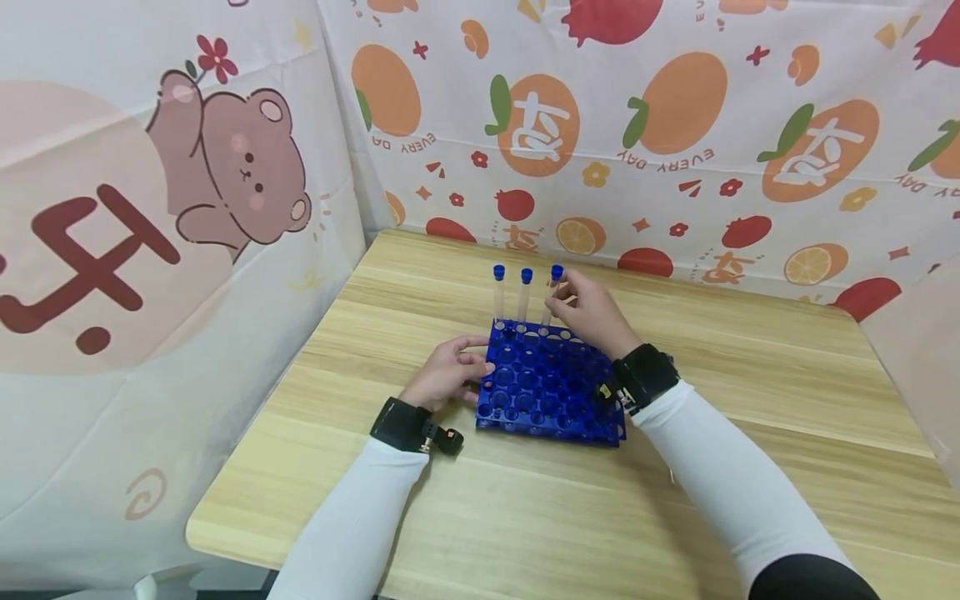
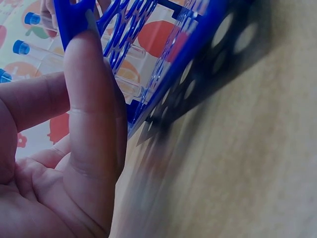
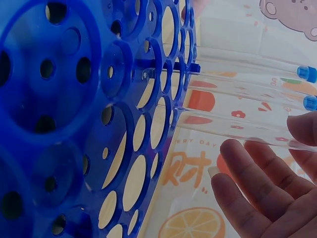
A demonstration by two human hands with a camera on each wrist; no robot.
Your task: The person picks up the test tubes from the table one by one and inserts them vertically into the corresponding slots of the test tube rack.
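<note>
A blue test tube rack point(image 1: 536, 383) with rows of round holes stands on the wooden table. Along its far edge rise three clear test tubes with blue caps: a left tube point(image 1: 498, 298), a middle tube point(image 1: 523, 302) and a right tube point(image 1: 546, 318). My right hand point(image 1: 592, 312) pinches the right tube just below its cap, while its lower end sits in the rack. At the rack's left side, my left hand point(image 1: 444, 372) grips the edge, thumb point(image 2: 91, 109) against the blue plastic. In the right wrist view, the right fingertips point(image 3: 230, 148) are beside the clear tube.
The light wooden table point(image 1: 322, 442) extends around the rack on all sides. Patterned cloth point(image 1: 465, 108) hangs behind it, and another cloth point(image 1: 112, 400) hangs at the left. Each wrist carries a black camera band, the left band point(image 1: 401, 425) close to the rack's near left corner.
</note>
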